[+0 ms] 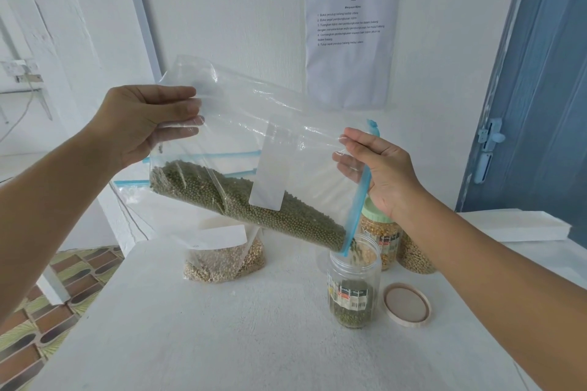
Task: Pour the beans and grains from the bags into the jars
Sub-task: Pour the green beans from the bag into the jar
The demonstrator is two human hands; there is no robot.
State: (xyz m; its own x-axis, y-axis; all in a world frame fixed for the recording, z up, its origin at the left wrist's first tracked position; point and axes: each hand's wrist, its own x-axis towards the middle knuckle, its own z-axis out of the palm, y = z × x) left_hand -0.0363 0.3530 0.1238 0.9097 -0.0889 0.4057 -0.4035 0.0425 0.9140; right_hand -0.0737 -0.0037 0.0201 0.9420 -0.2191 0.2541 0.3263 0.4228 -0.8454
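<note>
Both forearms run off the bottom corners, so nothing of the person past the elbows shows. On the white counter (203,336), below the right hand (379,170), stands an open clear jar (354,286) partly filled with green beans; its label is too small to read. Its beige lid (406,304) lies just beside it. That hand's grip pinches the blue zip edge of a clear bag of green beans (254,200), the low corner of the bag's mouth over the jar's rim — beans blur as they fall. The left hand (143,119) has its fingers curled round the bag's raised bottom end. Beneath the bag sits a bag of pale grains (222,259); behind the right wrist, two filled jars (381,236) are half hidden. Farther back are white walls, a printed sheet (349,38) — its text illegible — and a blue door (536,89).
</note>
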